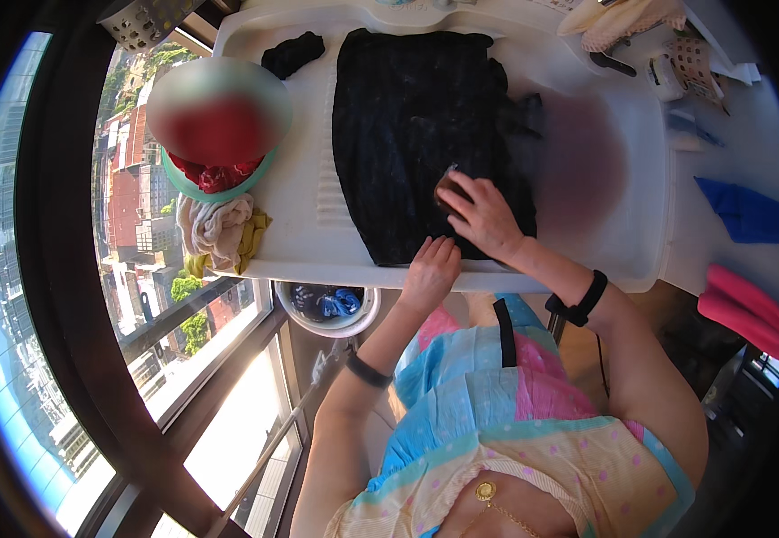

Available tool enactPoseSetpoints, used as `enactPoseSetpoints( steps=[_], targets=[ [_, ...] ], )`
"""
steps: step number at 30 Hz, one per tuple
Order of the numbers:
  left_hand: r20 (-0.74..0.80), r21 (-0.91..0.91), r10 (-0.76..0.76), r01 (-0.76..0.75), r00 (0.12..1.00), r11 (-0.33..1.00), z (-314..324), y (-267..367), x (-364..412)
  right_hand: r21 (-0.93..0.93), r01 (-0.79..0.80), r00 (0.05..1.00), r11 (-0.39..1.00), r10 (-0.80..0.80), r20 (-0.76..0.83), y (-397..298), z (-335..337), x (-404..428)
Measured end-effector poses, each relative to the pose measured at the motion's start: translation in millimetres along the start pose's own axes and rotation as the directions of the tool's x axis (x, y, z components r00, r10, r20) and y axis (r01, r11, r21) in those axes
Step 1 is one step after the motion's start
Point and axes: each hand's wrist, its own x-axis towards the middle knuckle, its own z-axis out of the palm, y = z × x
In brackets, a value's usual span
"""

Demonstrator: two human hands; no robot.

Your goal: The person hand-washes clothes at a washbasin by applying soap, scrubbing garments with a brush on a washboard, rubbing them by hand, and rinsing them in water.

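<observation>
A wet black cloth garment (416,134) lies spread over the white laundry sink (288,235), partly on its ribbed washboard area. My right hand (487,215) is closed around a small brown object (453,195), probably a scrubbing brush, against the lower right part of the cloth. Most of that object is hidden by my fingers. My left hand (435,265) grips the garment's near edge, just above the sink's front rim, with its fingertips on the fabric. To the right, the basin is blurred, with a reddish-brown patch (581,165) in it.
At the left stands a green basin (221,195) of red cloth, partly blurred. White and mustard cloths (218,228) hang beside it. A small black cloth (293,55) lies at the back. Below the rim is a white bucket (329,306). Blue (742,208) and pink cloths (746,313) lie right.
</observation>
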Motion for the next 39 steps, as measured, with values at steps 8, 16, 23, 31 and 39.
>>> enactPoseSetpoints(
  steps=[8, 16, 23, 31, 39],
  targets=[
    [0.096, -0.061, -0.042, 0.048, 0.995, 0.997, -7, 6, 5, -0.328, -0.231, 0.961, 0.916, 0.161, -0.226, 152, 16, 121],
    [0.329, -0.011, -0.048, 0.055, 0.943, 0.998, -20, 3, -13, 0.005, 0.021, 1.000, 1.000, -0.021, -0.012, 20, 21, 10],
    [0.182, -0.073, 0.018, -0.005, 0.983, 0.997, -20, 8, 8, -0.344, -0.424, 0.901, 0.838, 0.349, -0.258, 225, 8, 158],
    [0.313, -0.083, -0.090, 0.122, 0.946, 0.989, -24, 1, -9, -0.033, 0.257, 0.959, 0.966, -0.250, 0.133, -11, 29, 21],
    [0.167, -0.054, -0.129, 0.140, 0.977, 0.989, -30, 7, -1, -0.328, -0.020, 1.000, 0.944, 0.014, -0.023, 109, 29, 166]
  ],
)
